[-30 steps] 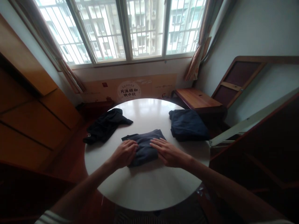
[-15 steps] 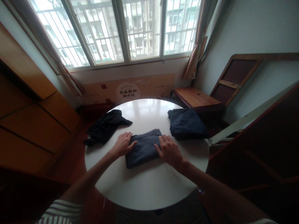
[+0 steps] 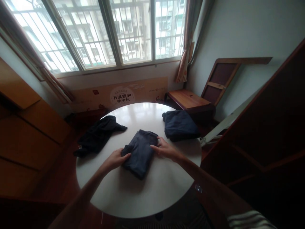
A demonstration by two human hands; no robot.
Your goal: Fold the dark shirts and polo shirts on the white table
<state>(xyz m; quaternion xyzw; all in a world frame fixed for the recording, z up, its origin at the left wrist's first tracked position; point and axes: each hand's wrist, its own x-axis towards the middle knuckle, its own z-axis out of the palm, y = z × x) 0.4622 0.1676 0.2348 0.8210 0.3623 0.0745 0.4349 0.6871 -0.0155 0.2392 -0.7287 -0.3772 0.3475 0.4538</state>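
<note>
A folded dark blue-grey garment (image 3: 140, 152) is held over the middle of the round white table (image 3: 143, 203), turned at a slant. My left hand (image 3: 116, 158) grips its left edge, thumb on top and fingers partly hidden beneath. At the right edge, my right hand (image 3: 164, 149) pinches the cloth between thumb and fingers. Whether the garment is fully off the tabletop I cannot tell. To the left lies a crumpled black garment (image 3: 100, 133), hanging partly over the table's rim. A folded navy stack of cloth (image 3: 180, 125) rests at the table's right side.
Behind the table stand a low wooden bench (image 3: 188, 98) and a printed cardboard panel (image 3: 121, 93) under the barred window (image 3: 133, 35). Wooden cabinets (image 3: 28, 143) are at the left. A dark wooden panel (image 3: 257, 143) rises close on the right.
Both hands, lying flat on the folded garment before, have closed on its edges. The garment has been turned and its near end shifted toward me. The camera view has swung right.
</note>
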